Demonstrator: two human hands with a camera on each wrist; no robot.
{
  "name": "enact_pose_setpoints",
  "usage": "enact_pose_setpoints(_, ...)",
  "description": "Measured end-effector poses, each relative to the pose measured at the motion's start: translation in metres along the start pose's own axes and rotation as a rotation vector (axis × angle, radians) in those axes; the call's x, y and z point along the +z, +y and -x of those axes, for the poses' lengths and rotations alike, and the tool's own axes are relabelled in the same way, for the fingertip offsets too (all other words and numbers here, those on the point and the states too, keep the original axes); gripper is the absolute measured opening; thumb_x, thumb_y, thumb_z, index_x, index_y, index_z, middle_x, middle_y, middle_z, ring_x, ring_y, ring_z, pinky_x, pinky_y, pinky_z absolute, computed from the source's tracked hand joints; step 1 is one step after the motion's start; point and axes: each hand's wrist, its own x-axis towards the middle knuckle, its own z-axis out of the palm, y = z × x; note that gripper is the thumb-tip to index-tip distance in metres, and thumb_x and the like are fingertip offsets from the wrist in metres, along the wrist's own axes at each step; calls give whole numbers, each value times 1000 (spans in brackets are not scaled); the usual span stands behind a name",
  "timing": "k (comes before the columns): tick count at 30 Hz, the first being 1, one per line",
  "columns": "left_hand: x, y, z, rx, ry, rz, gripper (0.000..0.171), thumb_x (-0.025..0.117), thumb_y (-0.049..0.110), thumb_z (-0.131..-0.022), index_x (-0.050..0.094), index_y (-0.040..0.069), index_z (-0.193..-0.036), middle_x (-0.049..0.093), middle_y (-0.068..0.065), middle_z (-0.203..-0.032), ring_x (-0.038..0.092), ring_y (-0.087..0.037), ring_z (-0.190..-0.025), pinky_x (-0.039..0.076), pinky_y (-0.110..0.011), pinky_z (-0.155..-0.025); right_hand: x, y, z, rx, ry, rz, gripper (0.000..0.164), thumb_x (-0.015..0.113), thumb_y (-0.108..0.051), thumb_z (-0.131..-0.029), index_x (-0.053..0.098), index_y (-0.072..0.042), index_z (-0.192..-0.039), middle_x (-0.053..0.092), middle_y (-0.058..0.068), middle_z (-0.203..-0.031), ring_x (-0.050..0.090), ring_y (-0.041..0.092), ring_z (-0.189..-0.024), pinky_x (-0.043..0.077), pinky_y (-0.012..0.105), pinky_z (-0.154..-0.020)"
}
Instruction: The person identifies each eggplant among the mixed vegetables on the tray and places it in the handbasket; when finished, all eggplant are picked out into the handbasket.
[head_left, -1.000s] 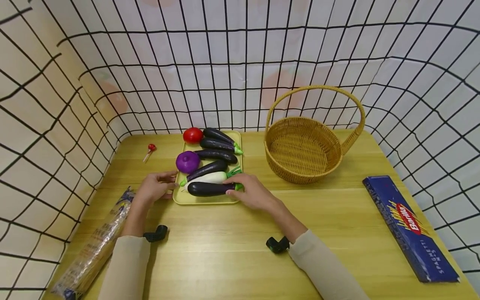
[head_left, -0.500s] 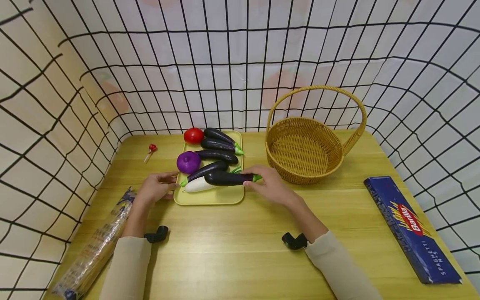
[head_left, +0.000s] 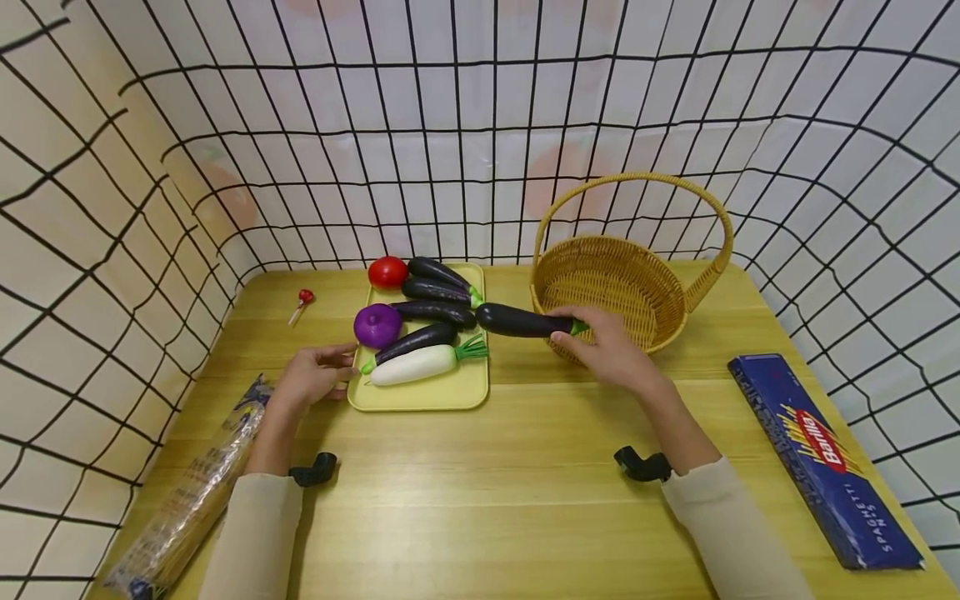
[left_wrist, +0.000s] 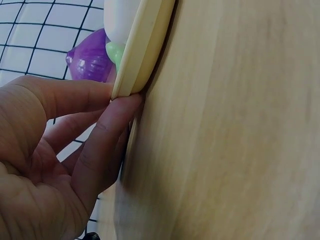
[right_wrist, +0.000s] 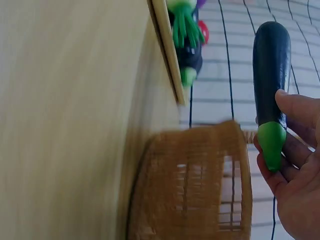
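Note:
My right hand (head_left: pixel 611 346) grips a dark eggplant (head_left: pixel 517 321) near its green stem end, up off the table between the tray and the wicker basket (head_left: pixel 592 354). In the right wrist view the eggplant (right_wrist: pixel 271 70) stands clear of everything but the thumb and fingers. With thumb and fingers my left hand (head_left: pixel 306 379) pinches the left rim of the yellow tray (head_left: pixel 420 403); the left wrist view shows the tray edge (left_wrist: pixel 142 55) between them. On the tray lie a white radish (head_left: pixel 414 365), several more eggplants (head_left: pixel 435 313), a purple onion-like vegetable (head_left: pixel 378 325) and a red tomato (head_left: pixel 387 272).
A red lollipop (head_left: pixel 302 302) lies at the back left. Along the left edge rests a clear bag of long noodles (head_left: pixel 198 492), and a blue spaghetti box (head_left: pixel 825 458) lies at the right. A black wire grid (head_left: pixel 480 158) surrounds the table.
My right hand has lifted the eggplant off the radish and carried it right and back, toward the basket. The radish's green top is uncovered. My left hand keeps its place at the tray.

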Motion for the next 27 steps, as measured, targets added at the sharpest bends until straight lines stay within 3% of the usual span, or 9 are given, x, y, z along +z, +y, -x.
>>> enact_pose_setpoints(6, 0, 0, -1, -18, 4, -1, 56, 73, 13, -97, 56, 16, -150, 59, -18, -136, 63, -20, -102, 64, -26, -75, -24, 22, -1, 11, 78, 70, 36, 64, -27, -104, 61, -11, -136, 63, 18, -134, 56, 39, -124, 44, 60, -103)
enact_pose_setpoints(13, 0, 1, -1, -38, 2, 5, 55, 72, 13, -98, 55, 17, -151, 59, -19, -140, 65, -22, -106, 64, -28, -77, -47, 51, -12, 43, 106, 147, 39, 61, -24, -105, 57, -7, -140, 59, 23, -136, 55, 43, -122, 44, 61, -100)
enact_pose_setpoints(19, 1, 1, -1, -58, 9, 18, 56, 72, 13, -98, 55, 18, -151, 59, -19, -140, 64, -24, -109, 64, -28, -78, -64, 67, -27, 69, 79, 211, 43, 57, -16, -107, 52, -2, -148, 49, 29, -148, 44, 49, -134, 37, 67, -110)
enact_pose_setpoints(27, 0, 0, -1, -61, 15, 32, 57, 73, 11, -97, 55, 17, -151, 61, -19, -138, 63, -24, -109, 64, -28, -78, -67, 87, -54, 156, 40, 253, 43, 53, -13, -107, 51, -1, -148, 45, 31, -151, 40, 50, -139, 34, 68, -114)
